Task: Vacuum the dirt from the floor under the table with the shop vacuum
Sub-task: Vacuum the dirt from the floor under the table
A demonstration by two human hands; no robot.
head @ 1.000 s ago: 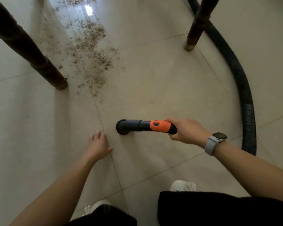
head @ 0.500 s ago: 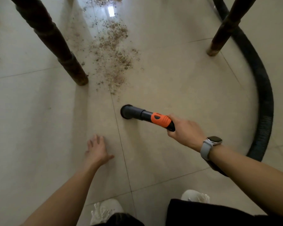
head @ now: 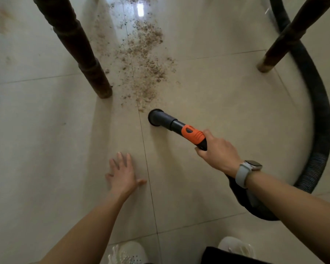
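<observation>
Dirt [head: 143, 60] lies in a loose brown trail on the tiled floor [head: 208, 88] between two dark table legs, its near tip just beside the round black nozzle [head: 155, 117] of the shop vacuum. Right hand [head: 217, 150] grips the wand behind its orange collar [head: 192, 134]; left hand [head: 123, 173] rests flat on the tile, fingers spread, bracing. Risks, as judged: a fast push could plough the crumbs sideways rather than lift them — lightest bits sit close against the left table leg [head: 80, 50], where the nozzle may knock the foot and leave a ring uncollected. Hose [head: 322, 119] loops wide on the right and passes behind the right table leg [head: 286, 37]; a long reach forward could snag it there and jerk the wand. Open room — bare tile between the legs is ample for straight strokes along the grout line; the far end of the trail runs out of frame, extent unknown.
</observation>
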